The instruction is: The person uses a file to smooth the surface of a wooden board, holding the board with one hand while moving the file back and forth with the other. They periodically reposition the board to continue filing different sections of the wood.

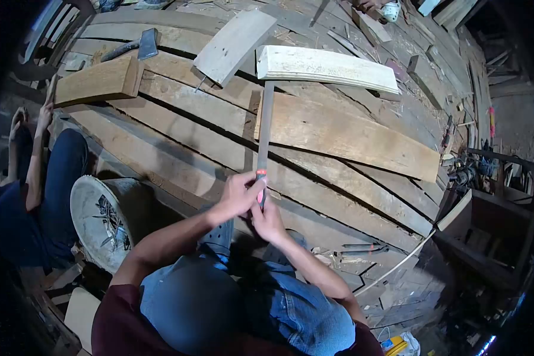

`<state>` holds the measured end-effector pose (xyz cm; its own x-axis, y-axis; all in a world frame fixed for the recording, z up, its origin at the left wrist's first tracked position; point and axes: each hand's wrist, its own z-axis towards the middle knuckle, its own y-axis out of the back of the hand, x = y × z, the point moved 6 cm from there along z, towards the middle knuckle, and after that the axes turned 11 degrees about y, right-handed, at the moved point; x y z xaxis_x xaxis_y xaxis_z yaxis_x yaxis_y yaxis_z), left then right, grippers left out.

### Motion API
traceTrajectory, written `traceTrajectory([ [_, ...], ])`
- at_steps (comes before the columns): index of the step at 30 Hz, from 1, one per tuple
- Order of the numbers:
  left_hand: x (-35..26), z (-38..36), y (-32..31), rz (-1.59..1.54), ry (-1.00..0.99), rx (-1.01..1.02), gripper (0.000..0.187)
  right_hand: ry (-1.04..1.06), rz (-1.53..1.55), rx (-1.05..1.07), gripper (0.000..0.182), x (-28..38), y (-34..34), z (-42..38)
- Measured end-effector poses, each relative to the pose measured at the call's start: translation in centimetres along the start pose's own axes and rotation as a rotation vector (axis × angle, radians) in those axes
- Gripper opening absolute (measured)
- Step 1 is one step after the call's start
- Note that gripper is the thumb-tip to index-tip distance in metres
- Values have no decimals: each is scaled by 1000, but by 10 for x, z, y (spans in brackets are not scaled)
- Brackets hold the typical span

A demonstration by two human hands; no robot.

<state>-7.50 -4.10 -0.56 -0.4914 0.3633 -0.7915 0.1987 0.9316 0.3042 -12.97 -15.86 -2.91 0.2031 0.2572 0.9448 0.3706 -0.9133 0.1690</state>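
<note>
My left hand (241, 194) and my right hand (268, 221) are both closed around the black and red handle of a long flat file (265, 127). Its grey blade points away from me. The far end meets the lower edge of a white-painted wood block (329, 65); whether it touches or passes under cannot be made out. Midway along, the blade crosses the left end of a light brown plank (350, 133). Some of the handle is hidden by my fingers.
A hatchet (147, 44), a pale board (234, 44) with a nail and a thick wood block (98, 82) lie on the slatted floor. At left, a bucket (80, 207) holds nails or scraps beside another person (65, 172). Chisel-like tools (362, 250) lie right.
</note>
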Motion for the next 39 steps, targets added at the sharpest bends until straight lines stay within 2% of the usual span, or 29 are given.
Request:
traceTrajectory([
  [3,13,-25,-4,31,4,37,30,32,-22,9,50,-13,-15,-26],
  [5,16,-28,-4,22,93,31,29,71,-60,4,50,-18,-17,-27],
  [7,7,-17,-1,-51,-36,-50,28,108,-34,-28,43,-7,-11,-12],
  [9,0,0,3,19,-38,-73,30,81,2,-62,28,-19,-9,3],
  [11,5,5,2,-19,55,-35,29,1,15,-77,28,-32,-15,5],
  [13,3,-8,1,-71,-44,-81,30,-49,19,-36,38,-5,-13,-7],
  [14,19,-14,-5,-70,57,7,30,-1,-6,-44,44,-20,-21,-19],
  [15,16,-25,-1,26,8,-18,30,12,-2,-40,45,-22,-24,-23],
  [16,16,-26,0,39,41,12,30,25,3,-35,47,-24,-27,-28],
  [17,17,-27,0,51,78,44,29,17,41,-34,47,-29,-30,-30],
  [19,19,-13,0,44,10,-36,28,-184,30,90,46,-16,-23,-14],
  [20,18,-5,0,-67,57,14,27,-50,30,24,44,-11,-20,-6],
  [21,4,1,7,-16,43,26,26,-147,122,25,43,-18,-20,0],
  [23,-8,7,13,-50,135,92,27,-175,210,112,39,1,-11,7],
  [26,3,4,10,-244,206,28,30,-100,60,193,36,18,13,9],
  [27,2,2,11,-218,221,59,29,-83,-14,160,35,10,18,11],
  [29,3,-7,10,-308,288,19,35,101,19,-66,37,7,29,12],
  [30,11,-8,2,-424,319,76,37,156,-1,-105,32,22,35,15],
  [32,29,-10,-14,-652,377,193,42,35,108,-87,35,24,34,25],
  [33,29,-12,-18,-683,383,217,44,-25,163,-81,36,26,33,30],
  [37,42,-14,-29,-736,407,329,52,-230,67,78,48,40,32,61],
  [38,42,-14,-29,-754,416,354,52,-314,245,44,56,39,29,64],
  [39,41,-15,-29,-772,425,378,53,-250,339,-65,62,41,24,70],
])
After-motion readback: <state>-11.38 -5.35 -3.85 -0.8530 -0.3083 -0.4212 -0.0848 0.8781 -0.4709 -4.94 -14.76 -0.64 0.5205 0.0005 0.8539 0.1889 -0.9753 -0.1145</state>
